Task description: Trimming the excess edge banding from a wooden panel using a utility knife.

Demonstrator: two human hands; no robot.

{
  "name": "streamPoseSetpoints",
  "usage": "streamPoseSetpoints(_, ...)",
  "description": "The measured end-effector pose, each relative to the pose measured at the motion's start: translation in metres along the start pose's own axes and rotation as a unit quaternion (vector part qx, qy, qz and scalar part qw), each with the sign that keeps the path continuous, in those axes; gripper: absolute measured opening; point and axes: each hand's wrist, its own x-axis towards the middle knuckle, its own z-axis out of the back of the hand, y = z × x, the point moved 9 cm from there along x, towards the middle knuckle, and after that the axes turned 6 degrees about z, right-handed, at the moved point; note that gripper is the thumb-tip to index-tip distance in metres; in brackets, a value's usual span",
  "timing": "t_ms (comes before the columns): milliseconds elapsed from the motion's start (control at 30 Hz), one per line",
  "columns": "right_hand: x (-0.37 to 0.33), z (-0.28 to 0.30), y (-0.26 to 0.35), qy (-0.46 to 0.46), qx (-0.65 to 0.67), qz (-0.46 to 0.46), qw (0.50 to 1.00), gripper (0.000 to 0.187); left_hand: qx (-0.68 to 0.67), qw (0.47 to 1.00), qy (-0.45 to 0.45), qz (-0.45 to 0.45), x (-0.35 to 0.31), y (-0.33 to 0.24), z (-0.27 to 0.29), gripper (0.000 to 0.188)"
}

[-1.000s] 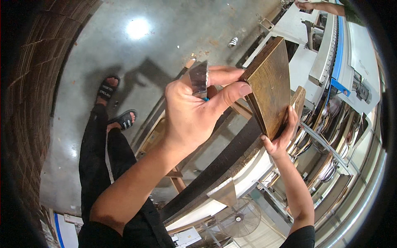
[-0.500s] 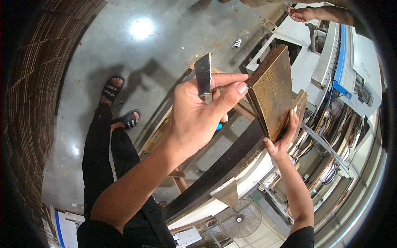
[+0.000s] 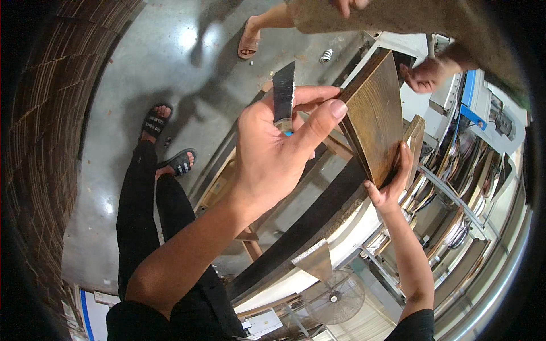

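My left hand [image 3: 273, 153] is in the middle of the view, shut on a flat metal scraper blade [image 3: 283, 94] that points upward. Its thumb tip rests on the left edge of a dark brown wooden panel [image 3: 375, 119]. My right hand [image 3: 392, 184] grips the panel's lower right edge from below and holds it tilted on edge. The blade stands just left of the panel and does not touch its face.
A long dark board [image 3: 307, 227] lies on a wooden trestle under my hands. Another person's hand [image 3: 424, 74] and sandalled foot [image 3: 248, 42] are at the top. A white and blue machine [image 3: 478, 108] stands right, a fan [image 3: 333, 295] below, stacked boards [image 3: 34, 142] left.
My left hand has turned the blade more upright and its thumb has come onto the panel's edge. Another person has stepped closer at the top.
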Motion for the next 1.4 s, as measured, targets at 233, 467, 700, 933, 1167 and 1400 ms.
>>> streamPoseSetpoints(233, -0.006, -0.003, -0.005, -0.005, 0.008, -0.003, 1.0, 0.119, -0.072, 0.992, -0.05, 0.088, -0.014, 0.017, 0.015, 0.043)
streamPoseSetpoints(467, -0.043, -0.019, -0.047, 0.083, 0.163, -0.071, 0.981, 0.11, 0.017, 0.98, -0.06, 0.19, -0.083, 0.068, 0.068, 0.037)
streamPoseSetpoints(700, -0.001, -0.002, 0.001, -0.009, 0.0, 0.002, 1.0, 0.106, 0.153, 0.959, -0.05, 0.234, -0.14, 0.102, 0.162, 0.031)
streamPoseSetpoints(933, 0.002, -0.003, 0.003, -0.012, 0.044, -0.004, 0.999, 0.104, 0.148, 0.959, -0.093, 0.221, -0.153, 0.094, 0.184, 0.026)
streamPoseSetpoints(1167, -0.011, 0.0, 0.019, 0.025, 0.035, -0.011, 0.999, 0.096, 0.151, 0.949, -0.098, 0.258, -0.182, 0.096, 0.204, 0.027)
streamPoseSetpoints(1400, -0.003, 0.018, 0.042, 0.139, 0.038, 0.014, 0.989, 0.08, 0.136, 0.958, -0.12, 0.222, -0.183, 0.081, 0.212, 0.026)
